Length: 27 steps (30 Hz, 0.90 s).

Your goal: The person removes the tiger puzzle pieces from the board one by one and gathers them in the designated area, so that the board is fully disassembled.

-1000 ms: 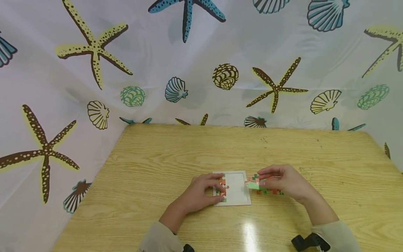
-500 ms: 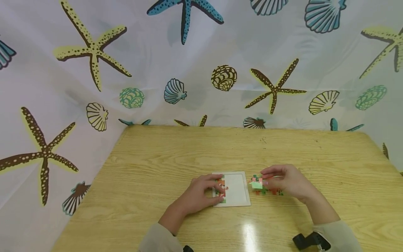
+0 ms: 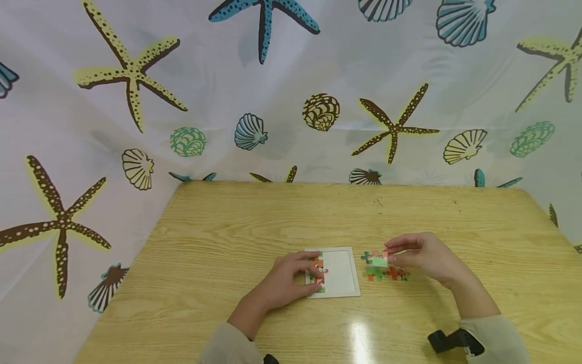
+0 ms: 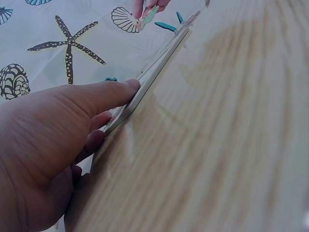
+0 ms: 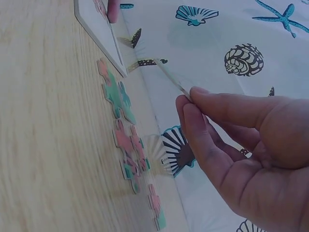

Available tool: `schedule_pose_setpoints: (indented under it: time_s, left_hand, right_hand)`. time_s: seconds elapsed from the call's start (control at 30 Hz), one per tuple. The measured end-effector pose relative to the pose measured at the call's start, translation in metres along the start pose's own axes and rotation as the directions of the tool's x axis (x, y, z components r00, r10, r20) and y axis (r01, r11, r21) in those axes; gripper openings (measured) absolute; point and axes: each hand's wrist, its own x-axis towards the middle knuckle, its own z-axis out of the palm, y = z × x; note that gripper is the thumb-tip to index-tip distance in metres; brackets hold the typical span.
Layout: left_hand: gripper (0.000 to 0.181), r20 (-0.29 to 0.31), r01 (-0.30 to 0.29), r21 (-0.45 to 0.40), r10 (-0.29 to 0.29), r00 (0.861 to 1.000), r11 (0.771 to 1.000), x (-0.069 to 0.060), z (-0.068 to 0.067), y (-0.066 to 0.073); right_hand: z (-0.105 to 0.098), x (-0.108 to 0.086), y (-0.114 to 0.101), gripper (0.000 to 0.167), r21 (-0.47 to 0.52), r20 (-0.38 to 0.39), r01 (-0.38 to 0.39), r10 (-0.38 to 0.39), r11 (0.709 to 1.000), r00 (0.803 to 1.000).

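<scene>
A white puzzle tray (image 3: 342, 273) lies on the table, with a strip of joined pieces showing an orange animal (image 3: 320, 267) along its left side. My left hand (image 3: 290, 278) rests on that side, fingers spread, its thumb (image 4: 113, 94) touching the near edge in the left wrist view. Thumb and fingertips of my right hand (image 3: 429, 259) pinch a puzzle piece (image 3: 380, 261) with a light green patch, held above the table. Seen nearly edge-on in the right wrist view, the puzzle piece (image 5: 173, 79) looks thin. Below it lie several loose puzzle pieces (image 3: 375, 274), red, pink and green.
The wooden table (image 3: 245, 217) reaches back to a white cloth (image 3: 282, 151) printed with starfish and shells. More loose pieces (image 5: 128, 145) lie in a row right of the tray. A black strap (image 3: 456, 341) sits on the right wrist.
My right hand has drawn back to the right, away from the tray, still pinching the puzzle piece. More of the loose pieces now show. My left hand stays on the tray.
</scene>
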Motion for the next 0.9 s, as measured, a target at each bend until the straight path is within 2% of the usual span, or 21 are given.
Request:
schedule_pose_setpoints:
  time_s: [0.33, 0.9]
  left_hand:
    - [0.011, -0.003, 0.000, 0.007, 0.000, 1.000, 1.000, 0.001, 0.001, -0.003]
    - [0.011, -0.006, -0.011, 0.000, 0.011, 1.000, 1.000, 0.002, 0.000, -0.002]
  right_hand:
    - [-0.004, -0.002, 0.001, 0.037, -0.065, -0.011, 0.008, -0.009, 0.998, 1.000]
    - [-0.016, -0.006, 0.005, 0.036, -0.175, -0.064, -0.010, -0.001, 0.985, 0.998]
